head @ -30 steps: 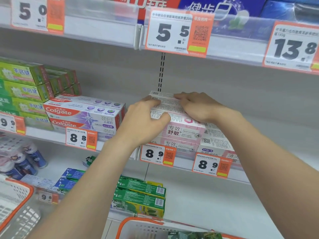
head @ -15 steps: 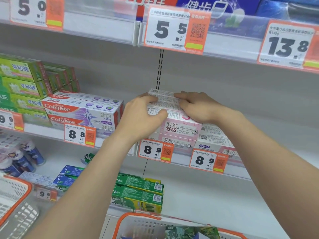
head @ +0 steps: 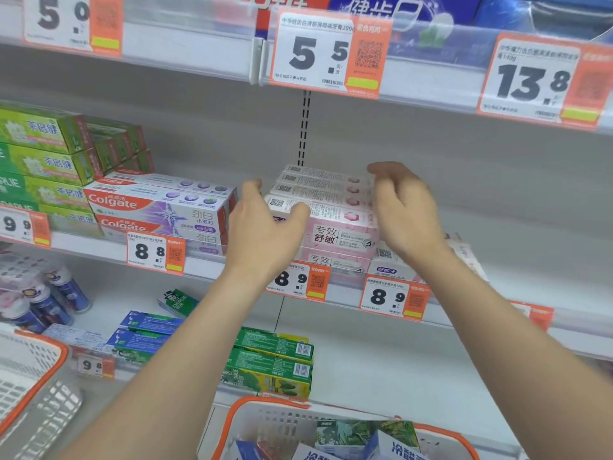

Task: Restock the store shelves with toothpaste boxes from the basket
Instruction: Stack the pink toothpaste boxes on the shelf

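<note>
Pink cardboard toothpaste boxes [head: 335, 227] sit stacked flat on the middle shelf [head: 530, 260], several rows deep, long side out, right behind the 8.9 price tag [head: 295, 280]. Left hand [head: 265, 234] is at the stack's left end, thumb across the top box's front corner; can't tell if it touches. Right hand [head: 408, 214] is over the right end, blurred. Grip state: both hands slack, fingers loose and apart, clamped on nothing.

More stock in the basket [head: 265, 416] below: white-and-blue boxes [head: 398, 449] standing on end.

Handling guess: light, thin card, hollow round the tube. Stiff lengthwise, crushes on the wide faces. Print looks slick. Take a box across its narrow sides near the middle, thumb on one edge, fingers on the other, light squeeze. End flaps are the weak spot, so don't pinch there. Stack is loose, and a sideways knock likely shears the top layer toward the Colgate boxes [head: 159, 207].
</note>
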